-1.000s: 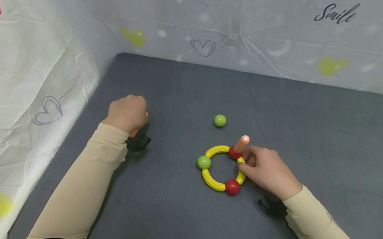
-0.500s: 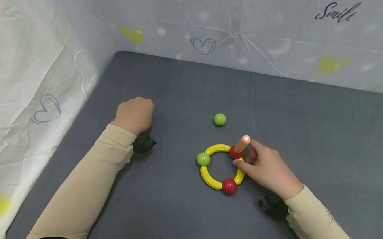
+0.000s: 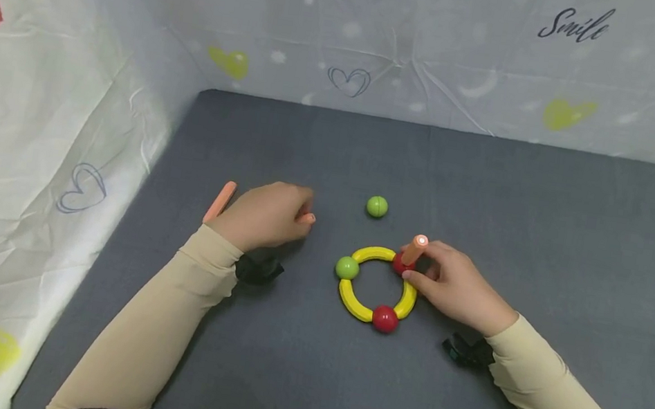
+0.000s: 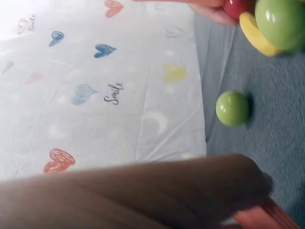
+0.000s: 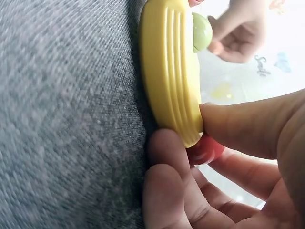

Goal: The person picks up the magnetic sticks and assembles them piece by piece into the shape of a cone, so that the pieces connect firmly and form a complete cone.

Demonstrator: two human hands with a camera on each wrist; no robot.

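My right grip (image 3: 457,282) is pinching the yellow ring (image 3: 355,301), thumb and fingers drawn close beside the red ball (image 3: 400,266) bearing the standing peg (image 3: 414,252); the ring is resting on the worktop (image 3: 547,249). My left grip (image 3: 269,216) seems to be pinching an orange stick (image 4: 268,215). For good steadying, I should be holding low, keeping the peg untipped.

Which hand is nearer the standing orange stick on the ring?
Right. The right hand is at the foot of the orange stick, by the red bead; the left hand is well apart from it, left of the ring.
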